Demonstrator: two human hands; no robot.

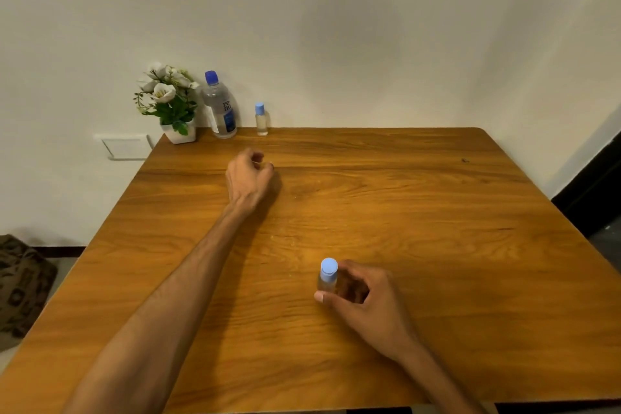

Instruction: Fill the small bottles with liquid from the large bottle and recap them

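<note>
spanning most of the view, the bench (420, 212) is left largely bare, which gives room for pouring near the front edge. at its far left corner, against the wall, a potted plant (169, 104) is kept out of the working area. just beside it the large bottle (220, 107) is stood upright with its dark blue cap on, and a little to its right, apart from it, the far small bottle (261, 119) is parked with its light blue cap fitted; whether it holds liquid cannot be told.

the left hand (248, 175) is stretched well forward over the bench, fingers loosely curled and nothing held in it. it is judged to be on the way to the large bottle or the far small bottle, though which cannot be told.

the right hand (363, 296) is set near the front of the bench, with thumb and fingers wrapped around the body of the near small bottle (327, 279), which is held upright on the surface. the grip is kept low on the body, so the cap is left free for unscrewing. this bottle is capped too, so filling is judged not yet begun on it.
</note>
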